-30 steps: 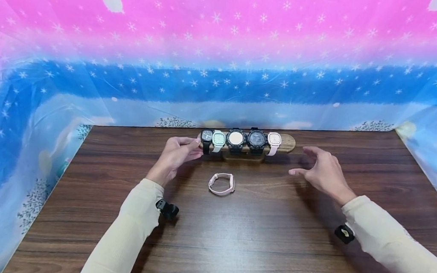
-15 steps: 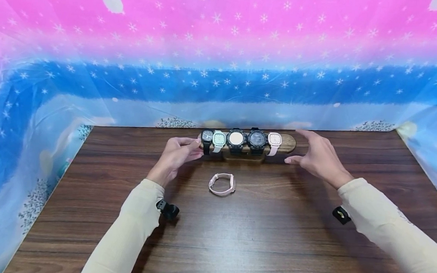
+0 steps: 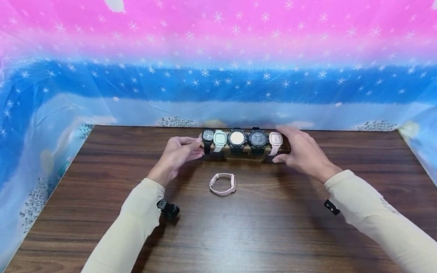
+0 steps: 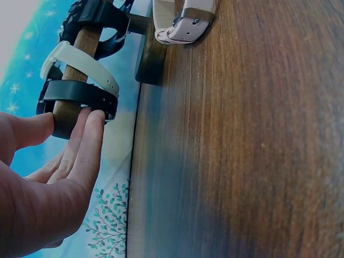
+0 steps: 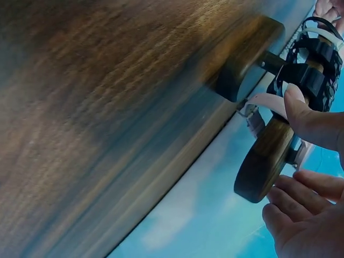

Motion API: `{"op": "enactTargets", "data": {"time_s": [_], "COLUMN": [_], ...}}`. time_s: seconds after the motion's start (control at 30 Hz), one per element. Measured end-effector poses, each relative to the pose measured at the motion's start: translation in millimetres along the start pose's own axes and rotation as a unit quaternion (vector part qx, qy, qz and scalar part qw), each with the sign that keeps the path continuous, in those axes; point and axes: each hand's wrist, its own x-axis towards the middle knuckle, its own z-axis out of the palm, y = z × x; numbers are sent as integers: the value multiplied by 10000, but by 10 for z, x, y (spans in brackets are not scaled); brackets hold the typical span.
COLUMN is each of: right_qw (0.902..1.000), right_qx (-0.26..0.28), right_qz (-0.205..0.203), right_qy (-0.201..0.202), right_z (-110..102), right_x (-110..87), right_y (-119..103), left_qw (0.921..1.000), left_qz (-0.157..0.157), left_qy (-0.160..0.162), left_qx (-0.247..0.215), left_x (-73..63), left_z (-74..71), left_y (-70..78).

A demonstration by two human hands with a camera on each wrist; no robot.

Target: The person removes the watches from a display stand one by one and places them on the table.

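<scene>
Left hand (image 3: pixel 177 154) pinches left end of watch stand (image 5: pixel 264 160); keep it steady. Right hand (image 3: pixel 305 154) straddles right end, fingers apart; best close lightly near pink watch (image 3: pixel 275 139).

Snowflake-patterned pink-blue cloth (image 3: pixel 224 60) behind brown table (image 3: pixel 249 237)

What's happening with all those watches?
A person is using both hands at a wooden stand that has five watches strapped in a row. The left hand pinches one end. The right hand is at the other end, around the pink watch, thumb and fingers apart; I can't tell whether it's touching. Another pink-strapped watch sits looped on the table, in front of the stand.
</scene>
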Motion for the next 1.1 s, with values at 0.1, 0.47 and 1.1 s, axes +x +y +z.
{"op": "enactTargets", "data": {"time_s": [0.1, 0.47, 1.1], "right_qw": [9998, 9993, 9993], "right_qx": [-134, -225, -176], "right_qz": [-139, -20, 97], "right_qy": [-20, -287, -308], "right_z": [14, 14, 31], "right_x": [36, 133, 132], "right_y": [-27, -82, -90], "left_qw": [10000, 10000, 10000], "left_qz": [1, -5, -19], "left_qy": [11, -4, 19], "left_qx": [10, 22, 12], "left_x": [-1, -3, -1], "left_z": [0, -2, -2], "left_y": [2, 5, 3]}}
